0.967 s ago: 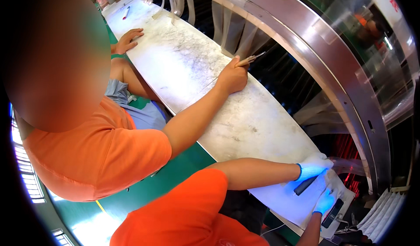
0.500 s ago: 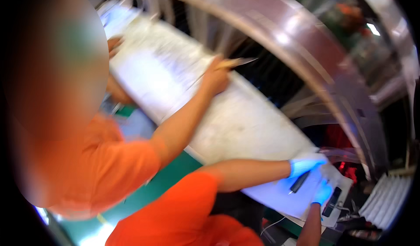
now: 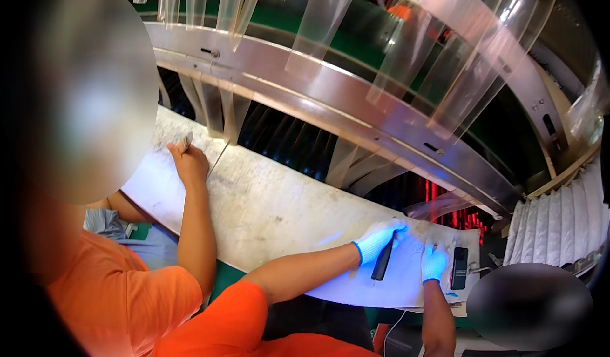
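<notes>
The left hand (image 3: 380, 237), in a white glove, has its fingers curled around a dark pen-shaped tool (image 3: 383, 263), which points down below them onto the pale sheet (image 3: 273, 211) on the desk (image 3: 406, 287). The right hand (image 3: 434, 263), also gloved, lies on the sheet with fingers pressed together, just beside a small black device (image 3: 459, 268). Far beyond the left fingers, a co-worker's hand (image 3: 189, 162) pinches a thin tool.

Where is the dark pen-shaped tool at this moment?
In the head view, lower right, the dark pen-shaped tool is held in the left hand over the white worktable, left of the right hand.
</notes>
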{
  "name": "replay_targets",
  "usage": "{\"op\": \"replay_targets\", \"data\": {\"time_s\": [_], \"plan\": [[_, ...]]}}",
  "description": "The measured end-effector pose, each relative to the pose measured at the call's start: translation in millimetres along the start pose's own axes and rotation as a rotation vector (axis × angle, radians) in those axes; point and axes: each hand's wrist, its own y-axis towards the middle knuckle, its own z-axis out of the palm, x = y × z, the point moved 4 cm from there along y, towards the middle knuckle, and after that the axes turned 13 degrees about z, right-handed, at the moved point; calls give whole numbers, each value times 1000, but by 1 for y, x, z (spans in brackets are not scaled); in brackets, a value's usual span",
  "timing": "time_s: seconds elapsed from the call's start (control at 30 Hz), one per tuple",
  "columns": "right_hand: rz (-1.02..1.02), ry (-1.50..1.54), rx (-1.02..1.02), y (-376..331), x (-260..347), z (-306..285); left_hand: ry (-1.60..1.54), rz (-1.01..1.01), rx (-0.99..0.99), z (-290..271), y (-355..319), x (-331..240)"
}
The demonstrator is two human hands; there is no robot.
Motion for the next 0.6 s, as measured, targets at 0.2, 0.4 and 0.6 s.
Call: {"op": "replay_targets", "data": {"time_s": [0.2,0.4,0.6], "plan": [[-164,-118,-16,8,-62,39,89,88,129,2,3,11],[45,35,178,-5,19,-14,161,185,120,7,8,16],[50,24,193,8,13,-8,0,373,90,7,13,7]]}}
